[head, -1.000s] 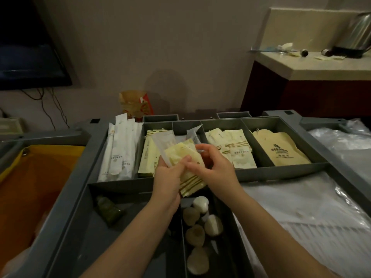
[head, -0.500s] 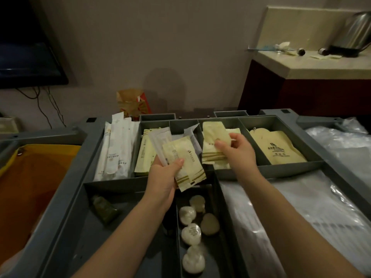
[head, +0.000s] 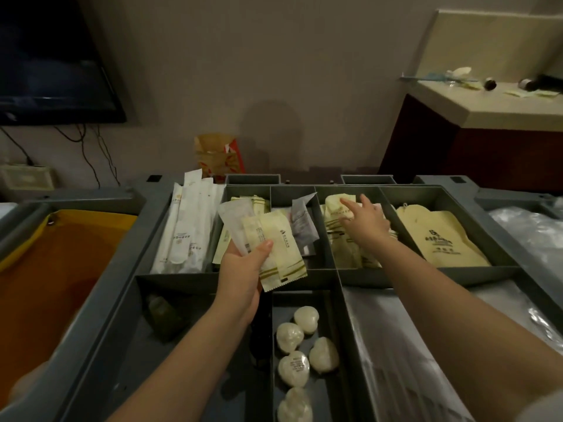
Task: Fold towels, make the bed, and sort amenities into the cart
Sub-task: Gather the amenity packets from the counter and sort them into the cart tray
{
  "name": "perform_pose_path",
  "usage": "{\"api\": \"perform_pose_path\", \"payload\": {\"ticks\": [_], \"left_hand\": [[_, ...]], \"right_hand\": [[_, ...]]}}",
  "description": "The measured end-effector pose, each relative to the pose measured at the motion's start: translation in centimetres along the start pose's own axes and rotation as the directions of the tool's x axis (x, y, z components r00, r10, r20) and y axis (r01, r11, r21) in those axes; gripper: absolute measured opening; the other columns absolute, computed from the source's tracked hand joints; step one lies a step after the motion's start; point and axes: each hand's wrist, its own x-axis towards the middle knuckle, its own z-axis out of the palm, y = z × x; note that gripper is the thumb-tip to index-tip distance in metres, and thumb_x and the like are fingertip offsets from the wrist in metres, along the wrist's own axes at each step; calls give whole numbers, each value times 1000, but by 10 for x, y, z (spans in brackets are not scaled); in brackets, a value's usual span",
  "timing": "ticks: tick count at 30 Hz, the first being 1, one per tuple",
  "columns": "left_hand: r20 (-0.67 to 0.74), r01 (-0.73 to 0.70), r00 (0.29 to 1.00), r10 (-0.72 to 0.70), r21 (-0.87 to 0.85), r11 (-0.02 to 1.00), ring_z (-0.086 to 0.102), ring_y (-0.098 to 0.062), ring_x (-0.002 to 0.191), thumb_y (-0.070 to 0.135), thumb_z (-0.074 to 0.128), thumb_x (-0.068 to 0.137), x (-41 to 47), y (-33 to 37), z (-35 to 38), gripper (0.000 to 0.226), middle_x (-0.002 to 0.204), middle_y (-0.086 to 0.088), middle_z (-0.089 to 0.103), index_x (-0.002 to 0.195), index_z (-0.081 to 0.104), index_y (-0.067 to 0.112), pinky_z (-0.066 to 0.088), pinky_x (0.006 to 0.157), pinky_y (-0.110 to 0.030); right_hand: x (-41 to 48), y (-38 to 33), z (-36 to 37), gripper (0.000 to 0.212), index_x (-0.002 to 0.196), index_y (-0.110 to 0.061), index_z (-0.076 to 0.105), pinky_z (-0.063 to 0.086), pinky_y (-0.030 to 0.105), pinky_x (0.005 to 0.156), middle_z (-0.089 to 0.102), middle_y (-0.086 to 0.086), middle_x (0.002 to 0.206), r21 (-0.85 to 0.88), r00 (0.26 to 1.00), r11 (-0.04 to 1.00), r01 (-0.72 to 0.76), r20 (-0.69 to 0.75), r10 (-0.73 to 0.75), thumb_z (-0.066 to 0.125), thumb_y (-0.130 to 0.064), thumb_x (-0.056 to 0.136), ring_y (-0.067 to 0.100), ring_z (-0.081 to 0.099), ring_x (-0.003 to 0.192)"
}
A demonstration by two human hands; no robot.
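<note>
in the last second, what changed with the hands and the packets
The right hand drew one cream packet off the fan of packets in the left hand, carried it right and away to the cream packet stack, and let go; its fingers now lie straight on that stack. The left hand still grips the rest. The round soaps and tan bags have not moved.

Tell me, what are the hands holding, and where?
Left hand grips a fan of sachets at their lower-left edges. Right hand holds nothing, flat on stacked packets.

A hotel room: housekeeping cart (head: 344,278) of amenity packets (head: 341,239), wall television (head: 51,65).
</note>
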Motion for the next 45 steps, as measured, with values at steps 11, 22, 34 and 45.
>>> {"api": "perform_pose_path", "payload": {"ticks": [11, 22, 34, 45], "left_hand": [[92, -64, 994, 59, 47, 997, 69, -17, 95, 12, 60, 89, -9, 1, 3, 23, 101, 1, 72, 103, 61, 30, 56, 79, -39], [114, 100, 988, -102, 20, 995, 70, -21, 90, 24, 52, 95, -14, -1, 9, 18, 101, -8, 70, 111, 56, 17, 60, 69, -37], [99, 66, 992, -83, 165, 984, 65, -21, 93, 18, 55, 92, -14, 1, 7, 12, 105, -10, 63, 103, 55, 15, 58, 64, -29], [30, 2, 999, -13, 336, 942, 67, -21, 94, 18, 60, 89, -21, -7, 18, 22, 105, -9, 67, 110, 58, 16, 57, 65, -29]], "right_hand": [[-142, -71, -13, 30, 116, -35, 48, 57, 22, 68, 65, -13, 97, 737, 938, 646, 198, 49, -343, 61, -35, 89, 1, 66, 86], [-137, -44, -8, 35, 112, -31, 51, 59, 27, 69, 65, -10, 98, 806, 986, 577, 135, -52, -158, 67, -14, 87, 12, 68, 89], [-20, 33, -41, 50, 141, -24, 40, 46, 39, 90, 42, 12, 143, 164, 997, 986, -33, -58, 43, 56, -29, 94, 30, 50, 119], [-100, -12, -29, 23, 115, -22, 61, 48, 22, 82, 60, -11, 101, 348, 898, 839, 418, -16, -440, 48, -29, 98, 5, 56, 95]]}}
